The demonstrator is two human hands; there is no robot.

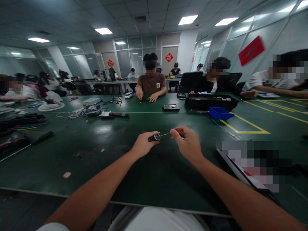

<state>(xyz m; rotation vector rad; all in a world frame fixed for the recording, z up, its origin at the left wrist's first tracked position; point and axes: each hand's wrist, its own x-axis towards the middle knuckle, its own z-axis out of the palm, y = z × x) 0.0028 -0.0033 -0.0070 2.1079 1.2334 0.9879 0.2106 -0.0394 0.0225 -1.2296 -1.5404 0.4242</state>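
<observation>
Up there, the black cylinder (154, 137) hung above our green tabletop (149, 179), left hand (144, 142) pinching it! Our right hand's (188, 142) fingers gripped a thin red-ended tool (165, 134), tip by its face; steady, in-line pressure suited best, we judged.

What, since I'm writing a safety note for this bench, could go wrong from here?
1. The thin tool in the right hand points toward the dark round part in the left hand, so a slip could jab the left hand.
2. The round part is small and held up off the green table; if the left hand's grip loosened, it might drop.
3. The tool's tip could scratch the part's face, though whether they touch is too small to tell.
</observation>
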